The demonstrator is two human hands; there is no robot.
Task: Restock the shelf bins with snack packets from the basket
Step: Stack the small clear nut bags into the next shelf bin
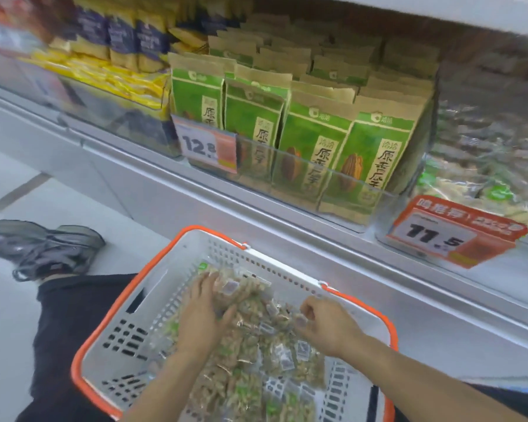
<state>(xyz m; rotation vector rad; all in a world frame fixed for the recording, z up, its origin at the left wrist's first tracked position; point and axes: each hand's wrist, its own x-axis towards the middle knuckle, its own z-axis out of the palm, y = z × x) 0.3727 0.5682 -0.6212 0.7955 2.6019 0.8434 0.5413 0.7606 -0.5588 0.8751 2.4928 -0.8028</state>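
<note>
Your basket point(153, 303) is pale grey with an orange rim — its clear packets point(250, 360) show tan snacks with green flecks. On the shelf point(256, 214) you have green-and-kraft bags point(314, 144), yellow packets point(104, 77) and navy-and-gold bags point(119, 38) — price tags point(451, 229) are orange and white.

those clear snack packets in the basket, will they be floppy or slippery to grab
Likely floppy: the packets are thin clear film over loose lumpy contents, and they sag in a heap in the basket. Probably slippery, as the film looks glossy. The left hand lies spread on several, so each seems light.
</note>
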